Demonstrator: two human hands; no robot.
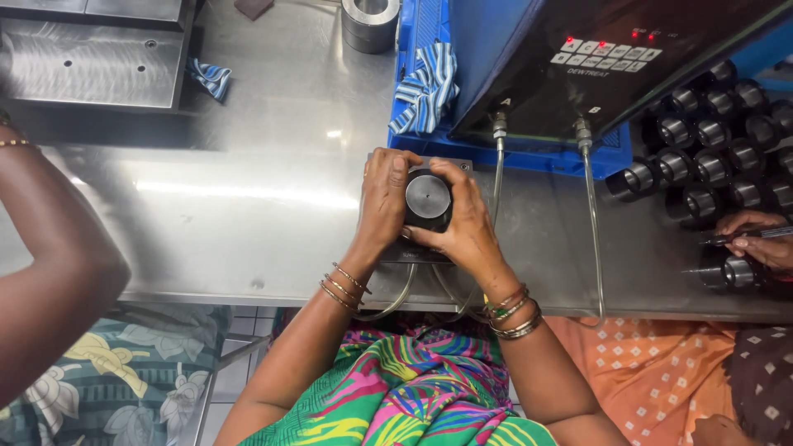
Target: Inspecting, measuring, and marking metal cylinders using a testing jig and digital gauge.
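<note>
A black cylindrical part with a flat silver top (pixel 428 198) sits on a small metal fixture plate (pixel 459 165) on the steel table (pixel 248 223). My left hand (pixel 382 198) wraps its left side, fingers curled over the far edge. My right hand (pixel 467 219) grips its right and near side. Both hands hold the same part. Thin metal tubes (pixel 497 165) run from the black control box (pixel 595 58) down toward the fixture.
Several black cylindrical parts (pixel 710 140) lie stacked at the right. Another person's hand (pixel 756 239) holds a pen over one there. A second person's arm (pixel 49 248) is at the left. A striped cloth (pixel 425 87) hangs on a blue crate. A metal ring (pixel 369 21) stands at the back.
</note>
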